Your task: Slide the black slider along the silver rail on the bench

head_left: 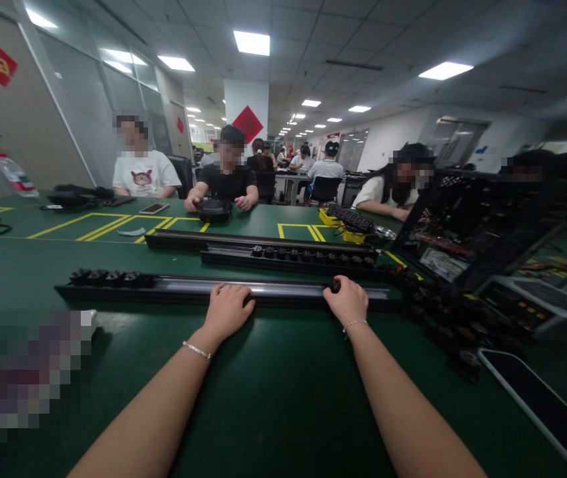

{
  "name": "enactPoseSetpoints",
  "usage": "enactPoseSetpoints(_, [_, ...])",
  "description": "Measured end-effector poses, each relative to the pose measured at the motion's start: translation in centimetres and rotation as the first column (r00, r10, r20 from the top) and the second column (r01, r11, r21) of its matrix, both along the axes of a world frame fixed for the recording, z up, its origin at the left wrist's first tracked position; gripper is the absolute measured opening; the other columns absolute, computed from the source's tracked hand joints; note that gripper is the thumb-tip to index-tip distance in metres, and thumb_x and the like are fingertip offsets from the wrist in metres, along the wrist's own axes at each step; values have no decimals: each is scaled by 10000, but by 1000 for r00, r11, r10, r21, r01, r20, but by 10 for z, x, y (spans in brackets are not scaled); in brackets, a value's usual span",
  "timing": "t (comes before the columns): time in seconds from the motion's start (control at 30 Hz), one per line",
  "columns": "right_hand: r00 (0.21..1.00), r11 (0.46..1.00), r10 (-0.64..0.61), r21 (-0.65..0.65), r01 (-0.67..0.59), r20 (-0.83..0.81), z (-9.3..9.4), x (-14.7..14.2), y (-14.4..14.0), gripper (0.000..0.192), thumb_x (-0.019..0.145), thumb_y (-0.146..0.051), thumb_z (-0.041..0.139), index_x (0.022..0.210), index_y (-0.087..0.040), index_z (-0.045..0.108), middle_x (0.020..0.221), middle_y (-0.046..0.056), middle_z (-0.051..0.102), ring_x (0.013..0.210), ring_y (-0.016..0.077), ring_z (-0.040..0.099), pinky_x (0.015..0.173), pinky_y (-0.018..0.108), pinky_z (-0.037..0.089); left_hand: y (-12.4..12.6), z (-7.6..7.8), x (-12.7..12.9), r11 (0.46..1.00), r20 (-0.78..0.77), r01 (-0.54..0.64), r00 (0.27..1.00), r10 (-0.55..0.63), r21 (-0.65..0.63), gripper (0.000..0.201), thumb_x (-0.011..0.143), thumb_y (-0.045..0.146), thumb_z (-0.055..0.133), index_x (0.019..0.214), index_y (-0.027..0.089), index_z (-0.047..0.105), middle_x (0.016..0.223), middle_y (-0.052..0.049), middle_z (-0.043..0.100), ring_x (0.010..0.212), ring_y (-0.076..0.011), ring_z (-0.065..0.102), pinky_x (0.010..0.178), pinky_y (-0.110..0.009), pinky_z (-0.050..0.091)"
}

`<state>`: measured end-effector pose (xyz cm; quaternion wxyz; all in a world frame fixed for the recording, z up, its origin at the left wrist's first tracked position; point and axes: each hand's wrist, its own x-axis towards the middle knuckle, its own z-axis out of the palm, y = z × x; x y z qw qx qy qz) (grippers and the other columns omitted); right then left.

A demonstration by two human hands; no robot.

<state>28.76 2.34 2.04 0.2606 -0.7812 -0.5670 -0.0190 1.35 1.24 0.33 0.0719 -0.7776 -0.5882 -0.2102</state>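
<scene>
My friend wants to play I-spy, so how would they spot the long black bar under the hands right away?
Start with the big green table. Across its middle, find the long black bar nearest the camera, with the left hand and right hand on it. Unlike the two bars behind it, it has black pieces bunched at its left end.

Rail on table, left of phone

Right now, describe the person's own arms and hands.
The ungloved left hand has a silvery band-shaped bracelet at its wrist. The ungloved right hand has a thinner, pale chain-like bracelet with a short dangling end. No sleeves show on the left forearm or right forearm.
</scene>
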Motion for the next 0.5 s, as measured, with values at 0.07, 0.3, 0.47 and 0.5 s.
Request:
enactPoseSetpoints(0.07, [1000, 1000, 3, 0, -3, -1, 1, 0, -1, 399, 737, -321, 505, 1112, -199, 568, 1096, 78, 619, 1080, 244, 500, 942, 369, 318, 0, 0, 0, 1000, 0, 2, 1000, -2, -2, 258, 840, 391, 412, 935, 258, 611, 971, -33, 673, 978, -225, 562, 983, -443, 274])
enactPoseSetpoints(0.3, [1000, 1000, 0, -7, 0, 12, 2, -1, 0, 385, 741, -303, 508, 1106, -200, 572, 1084, 70, 627, 1048, 242, 513, 915, 361, 346, 1, -2, 0, 1000, -27, 2, 1000, -2, 22, 264, 846, 395, 405, 931, 251, 611, 955, -31, 673, 971, -224, 566, 972, -442, 285])
enactPoseSetpoints(0.47, [1000, 1000, 3, -24, -3, -4, 4, 1, 0, 405, 747, -278, 499, 1141, -206, 552, 1093, 70, 624, 1057, 247, 509, 894, 364, 358, 1, -2, -1, 1000, -30, -1, 1000, 1, 15, 263, 844, 393, 408, 932, 251, 611, 950, -35, 676, 968, -225, 566, 977, -441, 281])
enactPoseSetpoints(0.5, [1000, 1000, 5, -25, -5, -10, 4, 2, -1, 405, 749, -271, 495, 1145, -208, 549, 1092, 69, 625, 1058, 247, 509, 890, 364, 361, 1, -2, -1, 1000, -27, -1, 1000, 2, 12, 264, 843, 394, 408, 933, 252, 612, 951, -36, 676, 968, -226, 565, 978, -440, 280])
